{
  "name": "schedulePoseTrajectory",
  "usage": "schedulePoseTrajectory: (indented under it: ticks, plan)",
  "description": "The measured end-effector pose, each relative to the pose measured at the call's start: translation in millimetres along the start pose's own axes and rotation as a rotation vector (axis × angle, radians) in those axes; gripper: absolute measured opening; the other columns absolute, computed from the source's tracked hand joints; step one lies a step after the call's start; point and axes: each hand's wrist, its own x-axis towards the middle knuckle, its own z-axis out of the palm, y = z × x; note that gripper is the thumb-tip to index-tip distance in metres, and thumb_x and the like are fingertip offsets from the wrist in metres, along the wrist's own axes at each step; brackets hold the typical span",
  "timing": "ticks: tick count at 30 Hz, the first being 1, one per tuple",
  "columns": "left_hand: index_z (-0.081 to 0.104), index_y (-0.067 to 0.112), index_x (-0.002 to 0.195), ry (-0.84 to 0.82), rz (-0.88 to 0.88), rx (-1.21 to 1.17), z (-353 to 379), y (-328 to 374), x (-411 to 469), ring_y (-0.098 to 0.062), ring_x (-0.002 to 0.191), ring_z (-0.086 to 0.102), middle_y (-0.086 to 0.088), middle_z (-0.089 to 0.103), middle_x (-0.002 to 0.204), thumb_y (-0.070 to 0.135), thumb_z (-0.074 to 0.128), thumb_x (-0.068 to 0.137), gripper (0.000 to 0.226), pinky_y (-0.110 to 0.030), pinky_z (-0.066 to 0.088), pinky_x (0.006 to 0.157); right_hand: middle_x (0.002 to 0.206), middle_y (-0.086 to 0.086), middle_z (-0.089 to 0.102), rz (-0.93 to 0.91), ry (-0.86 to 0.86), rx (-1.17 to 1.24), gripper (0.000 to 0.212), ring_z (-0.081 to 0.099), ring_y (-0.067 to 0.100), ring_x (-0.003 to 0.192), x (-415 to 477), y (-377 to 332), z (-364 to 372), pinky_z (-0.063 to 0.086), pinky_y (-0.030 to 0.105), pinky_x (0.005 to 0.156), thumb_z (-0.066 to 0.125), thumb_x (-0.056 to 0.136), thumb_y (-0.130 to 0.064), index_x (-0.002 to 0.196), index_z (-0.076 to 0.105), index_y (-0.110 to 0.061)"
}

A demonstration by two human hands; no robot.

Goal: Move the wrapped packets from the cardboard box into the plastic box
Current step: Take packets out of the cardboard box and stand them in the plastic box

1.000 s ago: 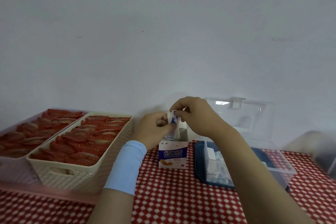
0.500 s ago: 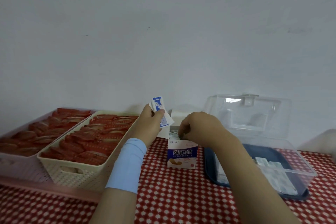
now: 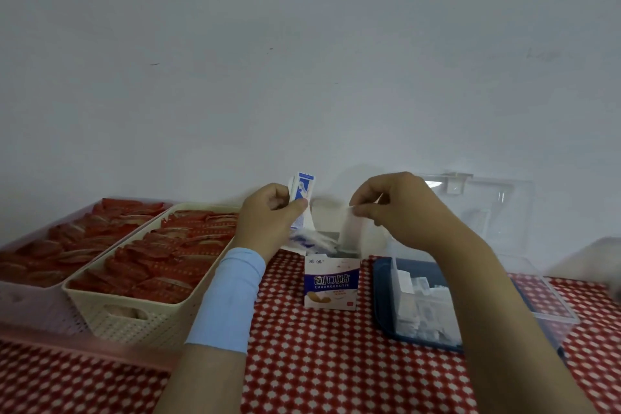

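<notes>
One white wrapped packet (image 3: 351, 228) hangs with its long axis running 12 to 6 o'clock directly above the open cardboard box (image 3: 332, 282); blur hides whether its lower end has cleared the mouth. The right hand (image 3: 400, 212) pinches its top edge between thumb and fingertips, and the left hand (image 3: 268, 215), at 9 o'clock of the right, is clamped on a few upright blue-printed packets (image 3: 302, 191). The plastic box (image 3: 551, 302), already holding packets, lies at 4 o'clock from the right hand, judged the nearer hand for the transfer.
</notes>
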Motion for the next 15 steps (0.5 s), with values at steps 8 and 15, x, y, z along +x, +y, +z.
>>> schedulePoseTrajectory:
  ticks: [8, 15]
  plan:
    - [0.060, 0.022, 0.073, 0.124, 0.137, 0.136, 7, 4, -3, -0.017, 0.071, 0.067, 0.004, 0.070, 0.080, 0.017, 0.074, 0.085, 0.019, -0.025, 0.052, 0.061, 0.081, -0.017, 0.068, -0.027, 0.142, 0.005, 0.012, 0.062, 0.003, 0.079, 3, 2, 13, 0.046, 0.017, 0.070, 0.070, 0.091, -0.020, 0.084, 0.071, -0.030]
    - [0.066, 0.012, 0.072, -0.191, -0.024, -0.090, 0, 19, -7, -0.007, 0.052, 0.051, 0.006, 0.063, 0.060, 0.011, 0.077, 0.082, 0.015, -0.022, 0.044, 0.054, 0.069, -0.020, 0.069, -0.136, 0.048, 0.287, 0.015, 0.060, -0.006, 0.066, -2, -19, 1, 0.046, 0.008, 0.064, 0.073, 0.089, -0.014, 0.079, 0.073, -0.025]
